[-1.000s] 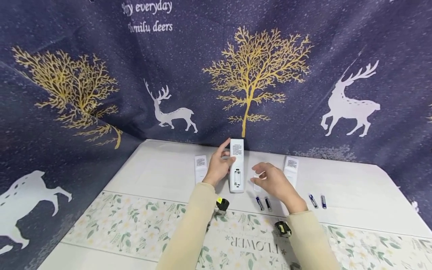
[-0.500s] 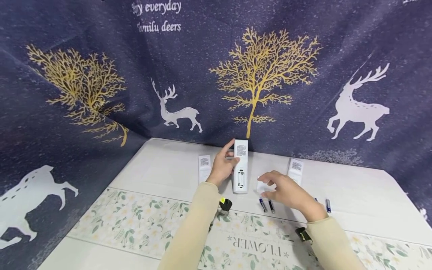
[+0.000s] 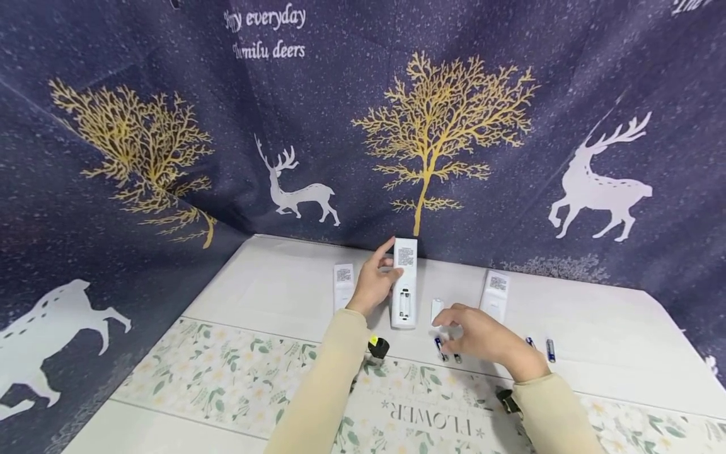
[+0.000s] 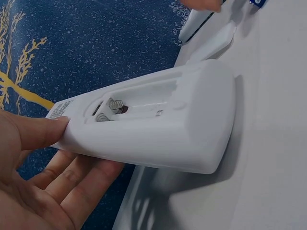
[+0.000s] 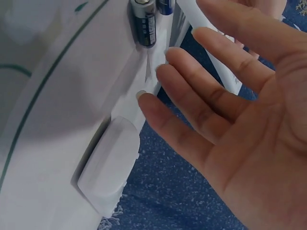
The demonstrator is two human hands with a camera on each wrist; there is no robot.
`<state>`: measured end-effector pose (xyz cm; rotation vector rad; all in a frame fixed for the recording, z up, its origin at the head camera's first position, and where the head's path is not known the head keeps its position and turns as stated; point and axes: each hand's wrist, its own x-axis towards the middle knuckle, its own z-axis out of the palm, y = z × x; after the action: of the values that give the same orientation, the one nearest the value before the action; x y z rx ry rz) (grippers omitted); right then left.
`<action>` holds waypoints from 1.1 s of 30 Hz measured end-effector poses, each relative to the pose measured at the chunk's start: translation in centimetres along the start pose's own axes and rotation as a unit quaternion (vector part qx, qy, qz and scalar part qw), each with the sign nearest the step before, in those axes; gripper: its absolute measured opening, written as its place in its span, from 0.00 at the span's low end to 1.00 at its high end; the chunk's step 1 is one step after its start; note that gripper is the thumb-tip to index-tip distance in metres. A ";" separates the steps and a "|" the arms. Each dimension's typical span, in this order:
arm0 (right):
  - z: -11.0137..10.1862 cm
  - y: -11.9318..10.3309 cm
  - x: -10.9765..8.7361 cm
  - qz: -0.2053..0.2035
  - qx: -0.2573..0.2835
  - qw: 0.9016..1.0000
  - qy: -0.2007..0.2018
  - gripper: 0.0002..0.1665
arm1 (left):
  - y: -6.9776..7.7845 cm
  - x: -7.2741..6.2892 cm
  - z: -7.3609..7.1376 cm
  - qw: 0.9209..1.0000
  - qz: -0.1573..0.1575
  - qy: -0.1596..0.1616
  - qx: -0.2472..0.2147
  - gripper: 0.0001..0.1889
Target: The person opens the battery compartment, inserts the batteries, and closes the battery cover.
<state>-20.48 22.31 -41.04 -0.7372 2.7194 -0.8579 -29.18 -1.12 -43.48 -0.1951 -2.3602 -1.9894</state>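
Note:
A white remote control lies back side up in my left hand, thumb on its face and fingers along its side. Its battery compartment is uncovered and holds no batteries; metal springs show at one end. My right hand hovers, fingers apart, over a pair of batteries, one blue and one dark, partly hidden by the hand in the head view. Nothing is between its fingers. Just beyond those fingertips rests the small white battery cover.
Two more white remotes lie face down, one at the left and one at the right. Farther right is another pair of batteries, one of them blue. A patterned dark cloth hangs behind the white table.
My right hand has let go of the battery cover, which now lies on the table, and has moved nearer to me over the batteries. The left hand keeps its grip on the remote.

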 end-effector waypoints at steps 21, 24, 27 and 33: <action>0.7 -0.5 0.2 0.028 -0.022 0.999 -0.030 0.22 | 0.2 -0.2 -0.3 1.000 0.005 -0.005 0.003 0.39; 0.7 -0.4 0.2 0.031 -0.027 0.999 -0.030 0.22 | 0.1 -0.2 -0.2 1.000 0.007 -0.006 0.001 0.38; 0.8 -0.2 0.3 0.024 -0.030 0.999 -0.024 0.20 | 0.1 -0.2 -0.1 1.000 0.010 -0.007 0.000 0.38; 0.8 0.1 0.4 0.001 -0.031 0.999 -0.006 0.21 | 0.1 -0.1 0.2 1.000 0.004 -0.008 -0.001 0.38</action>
<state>-20.61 21.72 -41.76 -0.7494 2.7462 -0.7687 -29.02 -0.95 -43.38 -0.2204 -2.3627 -1.9938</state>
